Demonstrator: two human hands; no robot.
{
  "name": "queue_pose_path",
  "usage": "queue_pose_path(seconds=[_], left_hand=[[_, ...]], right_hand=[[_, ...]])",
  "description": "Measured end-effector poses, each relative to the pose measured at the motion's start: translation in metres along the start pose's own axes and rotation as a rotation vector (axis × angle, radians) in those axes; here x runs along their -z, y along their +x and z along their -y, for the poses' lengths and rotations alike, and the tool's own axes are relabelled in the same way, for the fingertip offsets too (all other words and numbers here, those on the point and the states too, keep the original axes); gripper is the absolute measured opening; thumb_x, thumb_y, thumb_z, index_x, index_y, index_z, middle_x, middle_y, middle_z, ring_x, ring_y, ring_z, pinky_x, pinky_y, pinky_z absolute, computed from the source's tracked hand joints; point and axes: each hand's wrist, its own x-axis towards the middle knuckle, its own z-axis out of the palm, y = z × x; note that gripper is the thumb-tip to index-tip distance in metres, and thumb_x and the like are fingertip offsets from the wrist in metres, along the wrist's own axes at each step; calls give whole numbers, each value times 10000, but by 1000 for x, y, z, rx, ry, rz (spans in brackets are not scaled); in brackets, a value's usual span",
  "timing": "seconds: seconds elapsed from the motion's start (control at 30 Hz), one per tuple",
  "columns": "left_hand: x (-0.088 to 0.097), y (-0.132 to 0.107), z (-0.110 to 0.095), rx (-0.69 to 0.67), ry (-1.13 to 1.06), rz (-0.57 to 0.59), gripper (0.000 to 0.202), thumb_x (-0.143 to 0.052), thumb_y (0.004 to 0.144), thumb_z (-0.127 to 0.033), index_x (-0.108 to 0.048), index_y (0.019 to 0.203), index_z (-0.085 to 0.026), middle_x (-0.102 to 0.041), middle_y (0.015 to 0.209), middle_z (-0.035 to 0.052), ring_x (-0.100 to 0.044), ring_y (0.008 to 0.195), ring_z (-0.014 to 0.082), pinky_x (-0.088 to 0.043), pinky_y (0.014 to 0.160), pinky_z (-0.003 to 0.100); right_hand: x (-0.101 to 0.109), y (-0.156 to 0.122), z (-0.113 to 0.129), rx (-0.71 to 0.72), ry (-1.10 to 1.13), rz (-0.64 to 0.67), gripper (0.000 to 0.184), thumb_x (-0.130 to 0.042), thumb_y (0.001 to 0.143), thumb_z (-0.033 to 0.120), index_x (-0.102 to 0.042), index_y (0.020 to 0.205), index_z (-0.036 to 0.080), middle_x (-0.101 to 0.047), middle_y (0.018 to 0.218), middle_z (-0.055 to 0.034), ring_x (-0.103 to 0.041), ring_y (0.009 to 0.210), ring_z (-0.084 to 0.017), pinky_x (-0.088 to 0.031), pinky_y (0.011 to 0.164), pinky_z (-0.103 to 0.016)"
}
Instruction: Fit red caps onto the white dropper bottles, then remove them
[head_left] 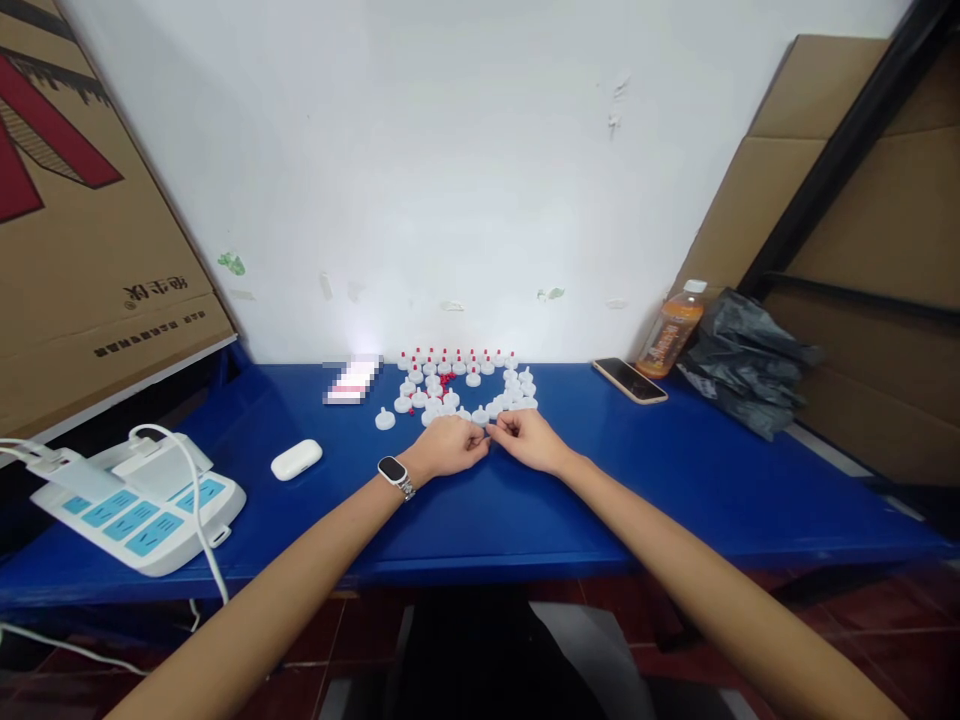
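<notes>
Both my hands meet at the middle of the blue table [675, 480], just in front of a cluster of small white caps [457, 385]. Some caps in the back row carry red tips, and a few tiny red pieces [446, 380] lie among them. My left hand [448, 445], with a watch on its wrist, has its fingers curled in a pinch. My right hand [529, 438] is also curled, fingertips touching the left hand's. A small item sits between the fingertips, too small to name.
A white earbud case [296, 459] lies left of my hands, and a white power strip with cables [139, 500] sits at the far left. A phone [630, 380], an orange drink bottle [671, 335] and a black plastic bag [750, 360] stand at the right. Cardboard boxes flank both sides.
</notes>
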Motion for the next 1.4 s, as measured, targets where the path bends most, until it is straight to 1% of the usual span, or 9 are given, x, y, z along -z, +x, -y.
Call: queue_pose_path(seconds=[0.4, 0.57, 0.63, 0.73, 0.9, 1.0, 1.13, 1.3, 1.4], left_hand=[[2, -4, 2, -13, 1, 2, 435, -459, 933, -403, -510, 559, -187, -527, 522, 9, -397, 478, 132, -190, 535, 297], [5, -6, 1, -25, -15, -9, 446, -459, 939, -417, -488, 559, -185, -503, 516, 1, -382, 478, 126, -189, 534, 295], [6, -8, 2, -29, -18, -16, 437, -466, 937, -417, -487, 566, -187, -503, 520, -1, -390, 484, 127, -195, 533, 293], [8, -10, 3, -32, -25, -18, 431, -469, 937, -413, -489, 570, -188, -500, 519, -5, -392, 484, 126, -207, 534, 290], [13, -10, 4, -43, -44, -14, 448, -467, 942, -414, -458, 558, -184, -472, 500, -14, -367, 465, 114, -208, 534, 288], [14, -11, 6, -41, -41, -28, 452, -478, 938, -410, -434, 550, -182, -455, 492, -21, -341, 460, 107, -210, 537, 288], [16, -12, 11, -31, -31, -49, 440, -476, 944, -413, -456, 568, -185, -486, 509, -20, -386, 475, 110, -240, 548, 281], [22, -12, 10, 73, -56, -184, 236, -501, 937, -407, -579, 849, -203, -568, 586, -32, -530, 541, 133, -303, 567, 260], [27, -12, 6, 160, -65, -311, 283, -539, 920, -460, -548, 1046, -207, -622, 711, -23, -603, 636, 158, -356, 587, 260]], right_hand=[[-1, 0, 0, -5, -18, -23, 381, -535, 900, 408, -437, 600, 196, -465, 545, 44, -394, 532, -97, -273, 528, -246], [4, -2, 7, 11, -147, -121, 179, -559, 900, 328, -568, 770, 204, -565, 620, 41, -493, 571, -111, -313, 567, -254], [8, 0, 13, 39, -250, -184, 105, -569, 903, 308, -625, 886, 222, -610, 701, 24, -544, 658, -131, -332, 600, -263], [11, 7, 18, 90, -374, -223, 137, -581, 920, 330, -666, 985, 245, -637, 841, -20, -565, 846, -177, -358, 643, -283], [10, 22, 11, 136, -475, -244, 198, -626, 910, 403, -716, 984, 243, -598, 1016, -79, -495, 1020, -244, -418, 781, -338], [9, 29, 7, 172, -475, -218, 204, -643, 901, 396, -735, 968, 226, -579, 1021, -86, -482, 1009, -253, -402, 906, -398], [7, 34, 7, 163, -444, -181, 186, -633, 910, 366, -745, 911, 217, -589, 977, -82, -481, 973, -250, -386, 913, -415], [7, 33, 17, 145, -288, -284, 180, -636, 903, 356, -721, 845, 208, -603, 863, -67, -487, 913, -239, -398, 869, -389], [7, 30, 28, 145, -152, -352, 189, -630, 901, 366, -705, 831, 207, -621, 829, -54, -517, 896, -230, -401, 866, -379]])
